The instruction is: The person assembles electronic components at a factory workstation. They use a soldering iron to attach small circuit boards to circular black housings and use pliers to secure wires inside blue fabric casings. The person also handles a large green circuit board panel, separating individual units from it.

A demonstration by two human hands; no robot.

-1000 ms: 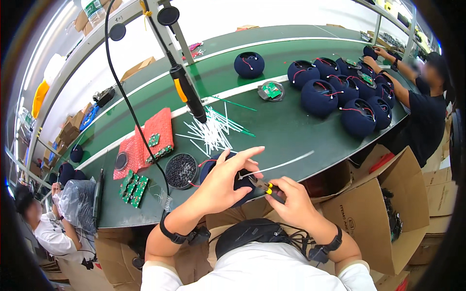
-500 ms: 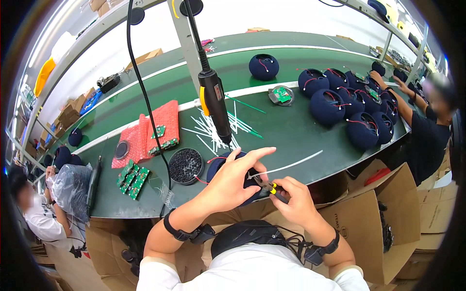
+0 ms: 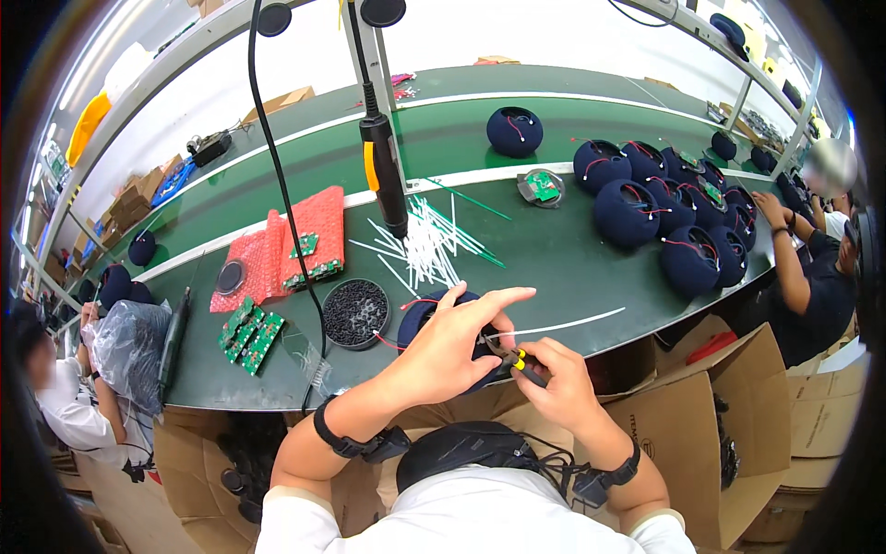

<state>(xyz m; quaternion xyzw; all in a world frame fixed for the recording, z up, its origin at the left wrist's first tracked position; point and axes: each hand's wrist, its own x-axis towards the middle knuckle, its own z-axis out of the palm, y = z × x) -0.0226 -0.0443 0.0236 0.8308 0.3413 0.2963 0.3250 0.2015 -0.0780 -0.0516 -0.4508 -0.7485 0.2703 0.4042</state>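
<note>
A navy round shell (image 3: 415,319) with red wires sits at the table's front edge, mostly hidden under my left hand (image 3: 441,349). That hand steadies it, thumb and fingers spread across its opening. In my right hand (image 3: 565,386) are small cutting pliers (image 3: 529,368) with black and yellow handles. Their jaws are at the shell's opening, close to the base of a white cable tie (image 3: 577,324), whose long tail points out to the right. Whether the jaws have closed on the tie is hard to see.
An electric screwdriver (image 3: 384,175) hangs ahead. White cable ties (image 3: 426,242), a dish of black screws (image 3: 355,314) and green circuit boards (image 3: 251,337) lie on the table. Several navy shells (image 3: 632,214) stand at the right. Cardboard boxes (image 3: 683,434) stand below; people work on both sides.
The hanging screwdriver has swung slightly left. The cable tie's tail has dipped a little. My hands keep nearly the same pose, and the person at the right has shifted an arm.
</note>
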